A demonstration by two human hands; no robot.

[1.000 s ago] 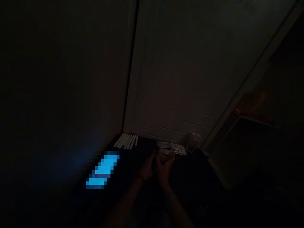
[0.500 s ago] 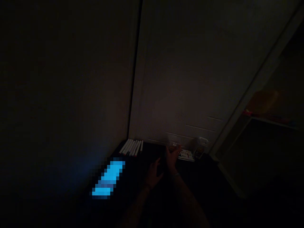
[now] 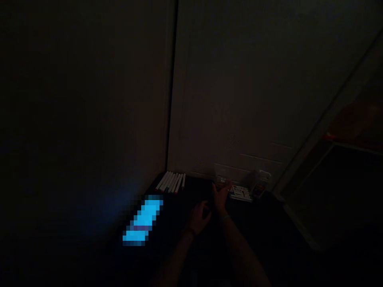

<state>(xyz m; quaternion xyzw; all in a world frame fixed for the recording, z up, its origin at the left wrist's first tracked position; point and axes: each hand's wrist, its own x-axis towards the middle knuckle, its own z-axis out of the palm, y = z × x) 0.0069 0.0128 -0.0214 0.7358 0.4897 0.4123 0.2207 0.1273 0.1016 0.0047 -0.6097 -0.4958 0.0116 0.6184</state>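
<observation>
The room is very dark. My right hand (image 3: pixel 220 196) reaches forward over a dark tabletop (image 3: pixel 263 223), fingers stretched toward a small object (image 3: pixel 221 182) by the wall that I cannot make out. My left hand (image 3: pixel 200 216) hovers lower, just left of my right wrist, fingers loosely curled; nothing shows in it. A row of white markers (image 3: pixel 172 182) lies at the table's far left corner.
A glowing blue screen (image 3: pixel 143 221) lies on the table's left side. A flat printed pack (image 3: pixel 239 192) and a small pale container (image 3: pixel 259 182) sit against the back wall. A shelf frame (image 3: pixel 332 143) stands at the right.
My two hands were together a second ago. The right hand has since moved forward toward the wall, and the left hand has stayed back, curling slightly.
</observation>
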